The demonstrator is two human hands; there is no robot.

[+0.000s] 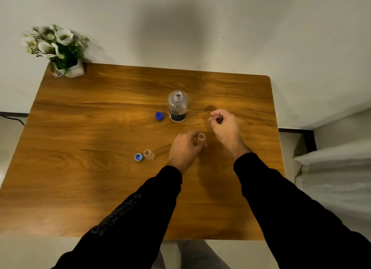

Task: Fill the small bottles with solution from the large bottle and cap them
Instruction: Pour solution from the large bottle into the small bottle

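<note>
Standing upright, mouth up, uncapped small bottle gripped by left hand on worktop; right hand loosely curled, grip unclear.

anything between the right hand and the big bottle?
No. In the head view the stretch between the right hand and the big bottle is bare table. The blue cap lies on the bottle's other side.
</note>
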